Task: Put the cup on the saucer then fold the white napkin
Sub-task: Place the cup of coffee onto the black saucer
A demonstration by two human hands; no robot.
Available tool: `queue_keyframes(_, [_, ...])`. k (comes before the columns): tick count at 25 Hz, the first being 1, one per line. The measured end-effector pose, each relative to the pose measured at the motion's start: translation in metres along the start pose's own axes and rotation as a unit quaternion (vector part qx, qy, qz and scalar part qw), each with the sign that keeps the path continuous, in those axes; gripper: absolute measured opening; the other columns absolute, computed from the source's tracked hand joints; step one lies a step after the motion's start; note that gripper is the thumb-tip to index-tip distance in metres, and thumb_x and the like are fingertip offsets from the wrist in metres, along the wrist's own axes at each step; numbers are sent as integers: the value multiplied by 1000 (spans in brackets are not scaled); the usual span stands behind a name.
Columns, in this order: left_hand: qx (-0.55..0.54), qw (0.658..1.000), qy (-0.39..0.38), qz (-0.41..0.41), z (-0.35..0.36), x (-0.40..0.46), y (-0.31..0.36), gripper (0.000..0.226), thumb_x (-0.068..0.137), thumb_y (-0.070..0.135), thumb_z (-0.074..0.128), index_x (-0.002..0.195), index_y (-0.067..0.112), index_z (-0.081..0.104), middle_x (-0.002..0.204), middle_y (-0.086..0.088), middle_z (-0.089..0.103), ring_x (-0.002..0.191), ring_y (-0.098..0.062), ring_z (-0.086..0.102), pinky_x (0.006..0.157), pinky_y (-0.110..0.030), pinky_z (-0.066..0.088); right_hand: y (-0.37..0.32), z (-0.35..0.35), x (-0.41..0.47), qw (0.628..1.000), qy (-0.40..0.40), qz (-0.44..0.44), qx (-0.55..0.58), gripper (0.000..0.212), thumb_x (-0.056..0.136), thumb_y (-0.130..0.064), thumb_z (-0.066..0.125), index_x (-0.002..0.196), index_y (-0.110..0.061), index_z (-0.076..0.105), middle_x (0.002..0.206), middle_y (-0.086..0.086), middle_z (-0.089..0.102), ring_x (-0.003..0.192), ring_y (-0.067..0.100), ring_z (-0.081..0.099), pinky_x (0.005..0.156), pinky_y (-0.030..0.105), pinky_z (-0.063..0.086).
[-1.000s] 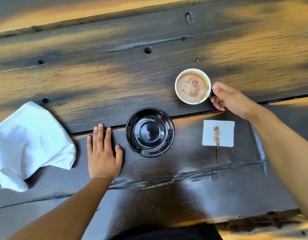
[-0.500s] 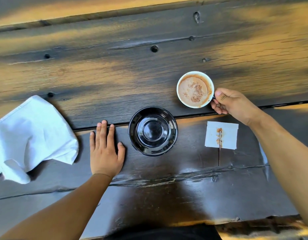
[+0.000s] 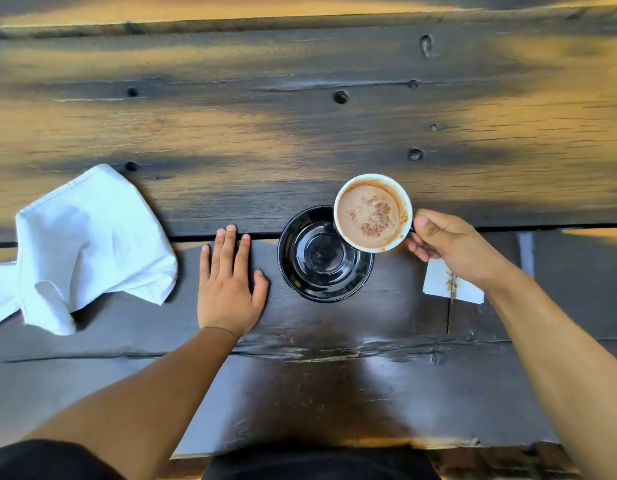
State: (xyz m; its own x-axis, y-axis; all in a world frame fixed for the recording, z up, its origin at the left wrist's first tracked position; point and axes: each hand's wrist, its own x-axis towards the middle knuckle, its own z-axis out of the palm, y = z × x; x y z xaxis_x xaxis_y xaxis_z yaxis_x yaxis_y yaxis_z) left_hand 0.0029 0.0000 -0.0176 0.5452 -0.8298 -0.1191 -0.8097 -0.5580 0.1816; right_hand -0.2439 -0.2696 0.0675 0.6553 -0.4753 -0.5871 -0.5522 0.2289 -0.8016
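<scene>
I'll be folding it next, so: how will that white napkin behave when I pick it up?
The white napkin lies crumpled with soft folds, so it's probably floppy cloth that droops. It likely weighs little. Its stitched hem suggests it should hold a crease reasonably well.

The cup (image 3: 373, 213) at the right hand (image 3: 452, 247) is white, its rim streaked brown, and holds a pale tan drink with a darker reddish-brown speckling across the surface. Just left of that hand the saucer (image 3: 300, 275) is glossy black with pale glints. Under the right wrist lies a small white paper square (image 3: 438, 285) marked by a brown stain. Left of the left hand (image 3: 231, 285) the napkin (image 3: 88, 244) is plain white — faintly bluish in its folds. The tabletop (image 3: 231, 140) is dark brown wood — grained, knotted, with warm golden patches.
</scene>
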Motion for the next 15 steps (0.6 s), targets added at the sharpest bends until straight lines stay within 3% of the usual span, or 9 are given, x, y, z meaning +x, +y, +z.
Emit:
queue_keyframes(5, [-7,1000,5,1,-1,0,1,65,93,34,39,152,6,37,164,-15,26,154,-31,19,125,-53,14,5,25,-1,999,-28,-12,-13,36,102,-35,41,73,-15,49,74,5,53,58,12,41,57,15,35])
queue_keyframes(9, [-7,1000,4,-1,-2,0,1,65,93,35,40,152,7,37,164,-15,26,154,-30,19,125,-53,14,13,38,2,997,-41,-21,-68,40,108,-28,37,75,-10,49,73,18,51,59,9,42,61,13,37])
queue_keyframes(15, [-7,1000,0,0,-1,0,0,66,93,36,40,153,7,37,165,-14,26,155,-30,19,125,-54,15,18,50,4,994,-45,-40,-89,46,106,-30,36,77,5,47,67,6,46,56,4,38,59,15,35])
